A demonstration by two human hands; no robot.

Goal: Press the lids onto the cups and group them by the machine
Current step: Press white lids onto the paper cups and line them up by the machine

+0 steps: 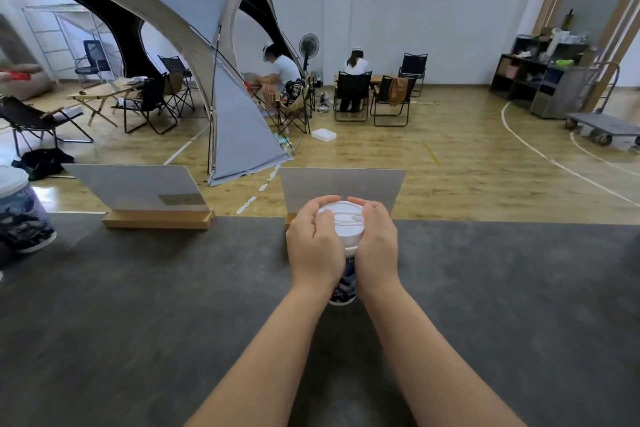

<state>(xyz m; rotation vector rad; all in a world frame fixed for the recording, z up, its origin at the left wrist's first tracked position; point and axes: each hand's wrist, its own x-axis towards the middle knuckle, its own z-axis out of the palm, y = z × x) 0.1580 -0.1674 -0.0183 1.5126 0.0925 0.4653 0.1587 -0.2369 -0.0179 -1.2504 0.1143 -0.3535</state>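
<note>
A tall paper cup (346,282) with a dark blue and white pattern stands on the dark counter (138,305) in the middle of the view. A white plastic lid (343,218) sits on its top. My left hand (313,243) and my right hand (375,241) wrap around the lid and the cup's upper part from both sides, fingers curled over the lid's rim. Most of the cup's wall is hidden by my hands. A second patterned cup (22,215) with a white lid stands at the counter's far left edge.
Two clear sign holders on wooden bases stand at the counter's far edge, one left (145,198) and one behind the cup (367,189). Beyond the counter lie a wooden floor, a grey tent (194,28), folding chairs and two seated people.
</note>
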